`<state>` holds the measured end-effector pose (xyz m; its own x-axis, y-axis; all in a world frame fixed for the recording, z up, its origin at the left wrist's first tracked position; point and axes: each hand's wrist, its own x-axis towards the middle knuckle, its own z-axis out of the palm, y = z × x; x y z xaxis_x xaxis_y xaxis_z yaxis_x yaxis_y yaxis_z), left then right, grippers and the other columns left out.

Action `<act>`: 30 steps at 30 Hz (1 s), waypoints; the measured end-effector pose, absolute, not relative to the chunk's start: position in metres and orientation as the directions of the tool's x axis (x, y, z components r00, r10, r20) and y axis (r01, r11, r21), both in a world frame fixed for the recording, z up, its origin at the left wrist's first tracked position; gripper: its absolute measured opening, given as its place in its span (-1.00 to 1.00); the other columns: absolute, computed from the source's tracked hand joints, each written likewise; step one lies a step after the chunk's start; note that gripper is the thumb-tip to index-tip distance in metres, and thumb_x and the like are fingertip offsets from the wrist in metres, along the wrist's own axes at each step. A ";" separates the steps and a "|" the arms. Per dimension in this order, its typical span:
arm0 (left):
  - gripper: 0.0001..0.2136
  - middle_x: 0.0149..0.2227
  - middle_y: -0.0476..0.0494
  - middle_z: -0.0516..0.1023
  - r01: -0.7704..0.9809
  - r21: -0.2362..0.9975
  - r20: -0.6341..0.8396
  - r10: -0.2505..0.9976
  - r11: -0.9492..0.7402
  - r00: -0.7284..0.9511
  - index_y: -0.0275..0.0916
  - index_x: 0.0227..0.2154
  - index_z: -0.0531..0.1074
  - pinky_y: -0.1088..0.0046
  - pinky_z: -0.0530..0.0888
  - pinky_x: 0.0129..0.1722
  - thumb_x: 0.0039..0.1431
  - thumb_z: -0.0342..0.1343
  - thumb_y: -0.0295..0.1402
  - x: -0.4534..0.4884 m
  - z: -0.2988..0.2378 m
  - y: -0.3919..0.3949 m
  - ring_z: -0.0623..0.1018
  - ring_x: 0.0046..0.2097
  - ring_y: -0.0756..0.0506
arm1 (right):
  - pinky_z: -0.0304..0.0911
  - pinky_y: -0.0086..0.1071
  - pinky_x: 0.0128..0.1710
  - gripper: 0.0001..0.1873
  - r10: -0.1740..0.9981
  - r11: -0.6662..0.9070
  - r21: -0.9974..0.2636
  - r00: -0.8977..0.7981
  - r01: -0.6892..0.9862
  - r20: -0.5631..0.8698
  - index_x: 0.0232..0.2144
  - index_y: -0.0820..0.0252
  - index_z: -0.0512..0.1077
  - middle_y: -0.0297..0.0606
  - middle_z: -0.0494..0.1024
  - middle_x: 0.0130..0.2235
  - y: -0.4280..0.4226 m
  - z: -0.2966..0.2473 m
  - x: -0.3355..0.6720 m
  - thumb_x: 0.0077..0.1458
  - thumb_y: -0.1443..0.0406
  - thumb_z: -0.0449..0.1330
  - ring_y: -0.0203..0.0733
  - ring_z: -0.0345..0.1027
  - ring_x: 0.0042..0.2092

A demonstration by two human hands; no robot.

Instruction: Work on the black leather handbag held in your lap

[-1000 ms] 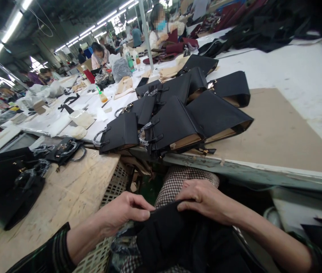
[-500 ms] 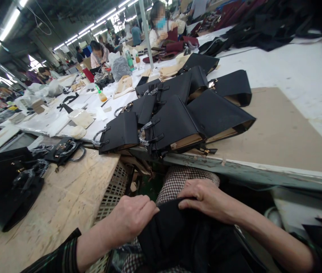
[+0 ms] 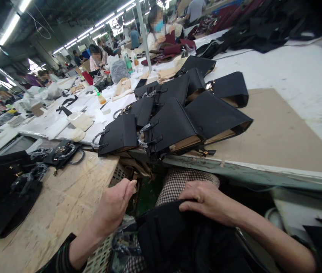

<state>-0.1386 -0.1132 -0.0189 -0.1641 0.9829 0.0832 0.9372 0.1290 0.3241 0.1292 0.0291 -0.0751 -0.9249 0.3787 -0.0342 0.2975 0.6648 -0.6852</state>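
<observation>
On my lap lies a black handbag (image 3: pixel 172 235) with soft dark fabric at its opening; a plastic-wrapped handle (image 3: pixel 124 242) shows at its left side. My right hand (image 3: pixel 203 199) grips the top edge, thumb on the near side and fingers over the far side. Apart from the bag, my left hand (image 3: pixel 115 206) is raised to its left with the fingers pressed together. Whether anything small is pinched in it cannot be seen. Checkered cloth (image 3: pixel 188 180) covers my legs under the bag.
Several black handbags (image 3: pixel 172 125) stand and lie on the white table ahead, beside a tan board (image 3: pixel 280 129). More black bags (image 3: pixel 10 189) rest on the wooden side table (image 3: pixel 72 197) at left. A plastic crate (image 3: pixel 100 254) is below. Co-workers sit farther back.
My left hand has let go of the bag's edge and moved left and slightly up. My right hand keeps its grip in nearly the same place.
</observation>
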 end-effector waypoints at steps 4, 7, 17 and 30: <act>-0.58 -0.62 0.08 0.22 0.770 0.551 -0.132 0.945 0.322 -0.301 -0.22 -0.58 0.26 0.48 0.17 -0.46 0.37 -0.11 -0.11 -0.149 -0.023 -0.109 0.27 -0.53 0.03 | 0.18 -0.40 -0.24 -0.76 0.372 0.672 -0.678 -0.928 0.297 -0.038 -0.39 0.05 0.54 -0.34 0.51 -0.36 0.028 -0.071 0.128 0.27 0.10 0.22 -0.13 0.39 -0.24; -0.78 -0.43 0.00 0.44 0.582 0.738 -0.275 0.940 0.340 -0.201 -0.22 -0.30 0.45 0.48 0.33 -0.31 0.31 -0.02 -0.22 -0.148 -0.026 -0.108 0.41 -0.37 -0.01 | 0.17 -0.40 -0.25 -0.75 0.357 0.666 -0.690 -0.933 0.285 -0.040 -0.40 0.06 0.53 -0.35 0.51 -0.37 0.028 -0.068 0.128 0.27 0.12 0.22 -0.14 0.38 -0.24; -0.71 -0.46 -0.06 0.46 -0.011 0.762 -0.646 0.762 0.647 0.042 -0.36 -0.35 0.56 0.59 0.25 -0.56 0.02 0.32 -0.19 -0.133 -0.024 -0.124 0.33 -0.49 0.08 | 0.15 -0.40 -0.26 -0.77 0.346 0.674 -0.682 -0.937 0.283 -0.047 -0.39 0.03 0.55 -0.35 0.51 -0.37 0.026 -0.069 0.129 0.27 0.12 0.22 -0.15 0.37 -0.24; -0.58 -0.61 0.11 0.28 0.220 0.788 -0.591 0.806 0.576 0.007 -0.33 -0.49 0.42 0.60 0.06 -0.61 0.06 0.23 0.01 -0.100 -0.032 -0.100 0.19 -0.58 0.12 | 0.15 -0.42 -0.26 -0.80 0.347 0.700 -0.659 -0.938 0.275 -0.023 -0.38 0.05 0.55 -0.37 0.50 -0.37 0.021 -0.064 0.126 0.26 0.14 0.25 -0.18 0.37 -0.25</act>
